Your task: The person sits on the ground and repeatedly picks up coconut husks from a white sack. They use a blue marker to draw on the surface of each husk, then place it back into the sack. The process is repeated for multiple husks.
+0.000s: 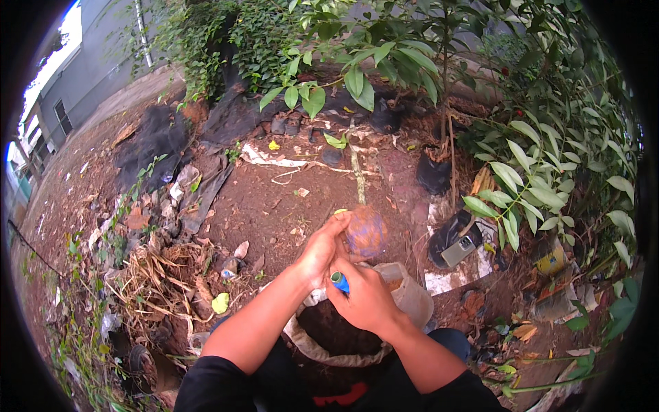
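Observation:
A brown, rounded ball (pixel 367 233) bound with purple-blue strands stands out in front of my hands, at the lower end of a pale, knobbly stem (pixel 358 168). My left hand (pixel 324 248) is closed at the ball's near left side; its far fingers are partly hidden. In my right hand (pixel 365 292) is a blue cylinder (pixel 339 281) with a hollow green end, gripped by curled fingers close beside my left palm. Below both hands, between my knees, sits an open whitish sack (pixel 322 353) with dark soil inside.
Dry stalks and leaves (pixel 161 281) lie heaped at the left. To the right, a phone-like device (pixel 461 251) rests on a black item beside a black plant bag (pixel 434 173). Leafy branches (pixel 542 185) reach in from the right. Black netting (pixel 154 147) lies far left.

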Available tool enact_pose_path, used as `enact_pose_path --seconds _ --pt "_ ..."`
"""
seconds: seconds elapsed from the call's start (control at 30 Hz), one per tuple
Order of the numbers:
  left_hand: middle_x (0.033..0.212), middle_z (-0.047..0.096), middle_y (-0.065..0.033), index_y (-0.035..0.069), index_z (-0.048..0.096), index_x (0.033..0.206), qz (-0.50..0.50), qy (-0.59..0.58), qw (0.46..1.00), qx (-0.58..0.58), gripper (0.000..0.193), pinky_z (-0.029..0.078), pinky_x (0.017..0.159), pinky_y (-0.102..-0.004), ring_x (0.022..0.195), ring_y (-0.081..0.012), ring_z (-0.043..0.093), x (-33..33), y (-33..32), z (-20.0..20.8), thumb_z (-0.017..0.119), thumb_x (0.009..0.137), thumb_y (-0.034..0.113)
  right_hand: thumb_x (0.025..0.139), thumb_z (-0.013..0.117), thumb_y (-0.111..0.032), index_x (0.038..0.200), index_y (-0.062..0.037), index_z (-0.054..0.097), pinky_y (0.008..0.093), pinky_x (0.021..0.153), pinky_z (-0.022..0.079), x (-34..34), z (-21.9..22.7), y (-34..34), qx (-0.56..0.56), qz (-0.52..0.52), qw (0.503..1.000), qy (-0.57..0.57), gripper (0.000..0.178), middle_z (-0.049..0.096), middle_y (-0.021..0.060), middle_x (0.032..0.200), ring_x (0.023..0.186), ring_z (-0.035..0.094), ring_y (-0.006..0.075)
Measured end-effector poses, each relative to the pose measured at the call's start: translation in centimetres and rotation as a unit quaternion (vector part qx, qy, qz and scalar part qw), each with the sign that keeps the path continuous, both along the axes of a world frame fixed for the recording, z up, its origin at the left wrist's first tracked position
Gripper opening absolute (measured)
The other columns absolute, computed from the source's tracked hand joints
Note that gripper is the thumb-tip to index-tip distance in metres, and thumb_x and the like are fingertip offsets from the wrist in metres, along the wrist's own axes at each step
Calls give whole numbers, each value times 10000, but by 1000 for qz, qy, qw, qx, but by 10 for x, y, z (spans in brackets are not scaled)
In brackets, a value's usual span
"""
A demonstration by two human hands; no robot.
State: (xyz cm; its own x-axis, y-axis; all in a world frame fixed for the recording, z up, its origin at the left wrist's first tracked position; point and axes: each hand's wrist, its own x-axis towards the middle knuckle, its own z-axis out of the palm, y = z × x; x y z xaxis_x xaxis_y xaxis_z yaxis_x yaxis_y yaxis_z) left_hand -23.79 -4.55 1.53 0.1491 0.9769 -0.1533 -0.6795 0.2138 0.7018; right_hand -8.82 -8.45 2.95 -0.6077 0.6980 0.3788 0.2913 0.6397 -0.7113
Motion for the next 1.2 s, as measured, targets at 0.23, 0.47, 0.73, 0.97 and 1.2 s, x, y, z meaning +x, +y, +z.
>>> enact_pose_path --seconds 0.23,0.47,0.73,0.97,1.2 --pt "1378 607 -199 75 450 1495 5 -228 973 37 576 625 911 -396 1222 -335 642 -32 -3 13 399 1103 493 904 760 -107 856 -29 608 327 626 473 2 0 21 -83 73 990 88 178 651 80 767 680 631 214" --pt "1246 654 -161 125 565 1402 -20 -229 973 25 632 563 760 -375 969 -287 660 -52 -1 7 385 1031 604 952 706 -75 904 -78 614 216 523 363 33 10 54 -428 44 849 306 104 582 -7 747 616 510 68" --pt "1312 648 -136 109 567 1392 -55 24 997 -57 624 564 939 -519 1128 -309 654 -7 -16 38 517 1012 601 966 705 -190 933 -122 560 225 431 313 60 3 86 -548 -77 685 475 163 587 44 715 525 485 103" --pt "1235 634 -132 90 480 1352 -7 166 986 -32 477 614 801 -399 1043 -228 691 9 -15 23 695 998 327 954 717 -140 922 -114 559 224 428 306 51 12 79 -337 -159 867 332 164 605 27 685 508 493 81" --pt "1084 651 -127 61 481 1272 110 213 970 -48 447 571 768 -339 988 -181 661 15 -11 -7 743 918 138 917 769 -150 868 -44 636 302 571 445 3 -11 25 -202 -52 955 212 177 638 15 691 653 588 92"
